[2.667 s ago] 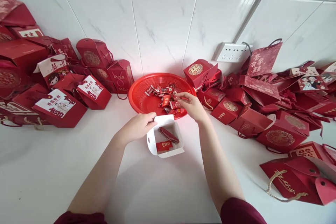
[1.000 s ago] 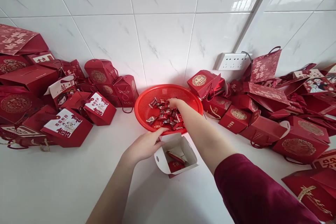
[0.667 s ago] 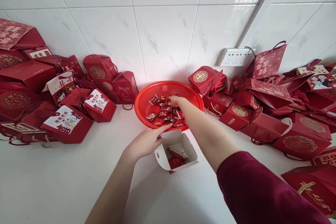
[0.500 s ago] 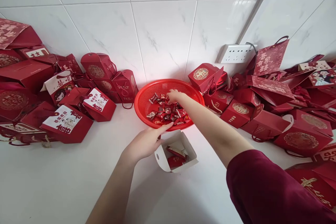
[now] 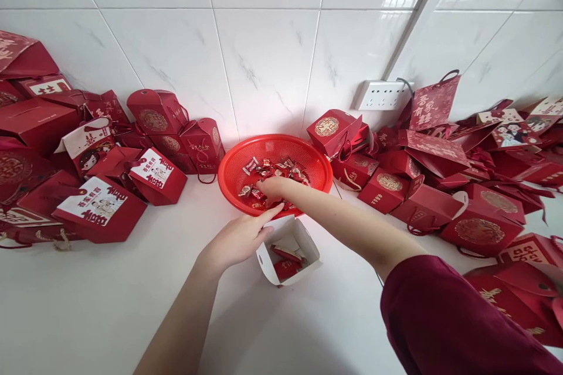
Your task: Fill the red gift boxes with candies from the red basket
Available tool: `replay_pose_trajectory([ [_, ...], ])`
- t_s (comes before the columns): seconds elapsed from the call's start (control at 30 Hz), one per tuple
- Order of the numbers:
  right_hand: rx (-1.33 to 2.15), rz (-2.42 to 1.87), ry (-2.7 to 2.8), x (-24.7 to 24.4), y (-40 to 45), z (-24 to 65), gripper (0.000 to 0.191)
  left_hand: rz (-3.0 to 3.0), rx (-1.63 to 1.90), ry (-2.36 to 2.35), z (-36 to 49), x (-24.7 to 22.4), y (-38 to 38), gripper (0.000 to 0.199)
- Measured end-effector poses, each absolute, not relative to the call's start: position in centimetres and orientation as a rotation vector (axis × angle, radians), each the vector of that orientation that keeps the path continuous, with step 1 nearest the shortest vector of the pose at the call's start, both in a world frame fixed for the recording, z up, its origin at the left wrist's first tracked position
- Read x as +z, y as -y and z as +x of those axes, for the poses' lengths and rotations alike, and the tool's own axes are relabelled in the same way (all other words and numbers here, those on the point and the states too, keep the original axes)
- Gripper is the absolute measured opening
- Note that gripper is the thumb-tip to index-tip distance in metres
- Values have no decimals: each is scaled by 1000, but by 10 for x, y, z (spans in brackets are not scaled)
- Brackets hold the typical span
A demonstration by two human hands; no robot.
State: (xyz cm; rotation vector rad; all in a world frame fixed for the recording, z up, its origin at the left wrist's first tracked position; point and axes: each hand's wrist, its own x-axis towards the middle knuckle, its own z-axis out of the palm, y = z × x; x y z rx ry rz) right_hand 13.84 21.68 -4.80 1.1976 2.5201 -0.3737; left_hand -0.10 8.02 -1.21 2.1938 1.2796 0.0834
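Nearest the camera, at the lower right, a dark red velvety sleeve [image 5: 453, 304] covers the upper part of the right arm; the left forearm is bare and reaches up from the bottom edge across the white tabletop [image 5: 109, 299]. Just ahead stands an open box [image 5: 310, 242], white inside, with its flaps spread and red-wrapped pieces [image 5: 287, 269] lying in it; the left hand [image 5: 235, 240] is at its upper left corner, thumb against the edge and index finger stretched out over the near rim of the basket; its other fingers are hidden, so whether they grip the box I cannot tell. Beyond the box sits a red perforated basket [image 5: 229, 187], holding a loose heap of small wrapped sweets [image 5: 299, 174]; the right hand [image 5: 272, 186] is down among them, fingers pointing left, their tips out of sight, so I cannot tell whether they have hold of any. Red gift boxes [image 5: 99, 208] crowd the left side, some stacked; more red boxes [image 5: 479, 222] are heaped on the right, one with a gold medallion [image 5: 332, 132] close beside the basket rim; farthest back, a white power strip [image 5: 382, 95] is against the marbled tile wall [image 5: 272, 58].
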Motion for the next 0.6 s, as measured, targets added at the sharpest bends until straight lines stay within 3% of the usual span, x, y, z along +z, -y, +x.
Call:
replay_pose_trajectory([
  [0.1,-402,1237,-2456,-48,-220,136,58,2169,115,-1241,-1,-17,-84,54],
  [0.27,-473,1341,-2384,-44,-219,142,26,2127,150,-1176,1,-21,-89,55],
  [0.47,-421,1558,-2642,-23,-194,173,29,2121,105,-1234,2,-20,-90,60],
  [0.6,-301,1861,-2888,-7,-129,210,36,2104,127,-1216,1,-21,-89,59],
])
